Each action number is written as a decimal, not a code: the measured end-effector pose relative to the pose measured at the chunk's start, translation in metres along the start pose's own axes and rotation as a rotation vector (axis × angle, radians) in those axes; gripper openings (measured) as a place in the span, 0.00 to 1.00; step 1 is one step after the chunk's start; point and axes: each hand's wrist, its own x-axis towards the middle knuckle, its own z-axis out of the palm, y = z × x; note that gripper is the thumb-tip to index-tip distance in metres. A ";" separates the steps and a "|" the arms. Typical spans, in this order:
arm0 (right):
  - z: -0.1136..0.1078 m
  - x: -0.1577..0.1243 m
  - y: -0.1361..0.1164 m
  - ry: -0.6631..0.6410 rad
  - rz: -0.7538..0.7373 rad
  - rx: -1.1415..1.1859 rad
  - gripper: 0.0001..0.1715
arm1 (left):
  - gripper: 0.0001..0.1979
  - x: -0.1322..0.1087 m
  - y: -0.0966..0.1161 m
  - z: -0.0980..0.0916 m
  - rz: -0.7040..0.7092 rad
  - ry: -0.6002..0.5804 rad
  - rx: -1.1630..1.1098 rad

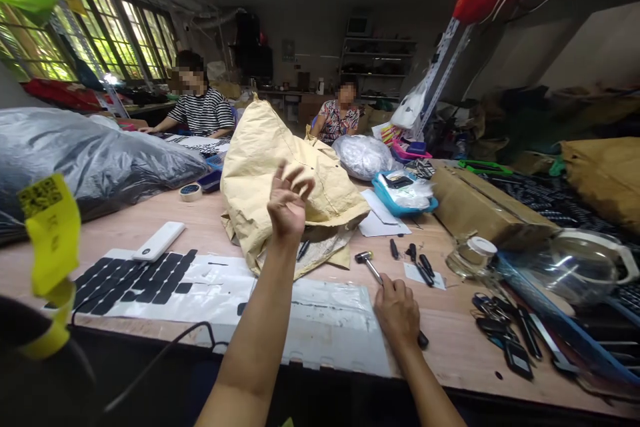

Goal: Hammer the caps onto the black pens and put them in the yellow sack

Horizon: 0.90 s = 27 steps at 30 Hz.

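- From where I stand, the workroom is dim, with barred windows at the left; a person in a striped shirt (pixel 207 110) and another in a patterned shirt (pixel 334 119) sit beyond the wooden surface (pixel 450 363).
- The nearest worker's right grip (pixel 399 313) is closed around the handle of a small hammer (pixel 369 263), which lies low at the right edge of a pale board (pixel 335 330), its head pointing away from the body.
- The left grip (pixel 287 203) is released and looks empty, raised with loosely curled fingers in front of a big paper sack (pixel 267 160); I can't tell whether it touches the paper.
- The sack slumps beyond the board, its mouth toward the worker, something dark showing inside.
- Left of the board, a white sheet (pixel 213 283) carries rows of black strips (pixel 167 273), with a white power bank (pixel 160 240) resting on it.
- Short black pieces (pixel 425 270) lie just beyond the hammer.
- I'd judge this a handling step: hammer in hand, no piece being struck. Any blow would call for lifting the head and having a piece steadied on the board, fingers well aside.
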 end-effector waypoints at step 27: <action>-0.004 -0.004 0.001 0.006 0.014 0.031 0.16 | 0.07 -0.149 -0.098 -0.087 -0.502 -0.801 1.041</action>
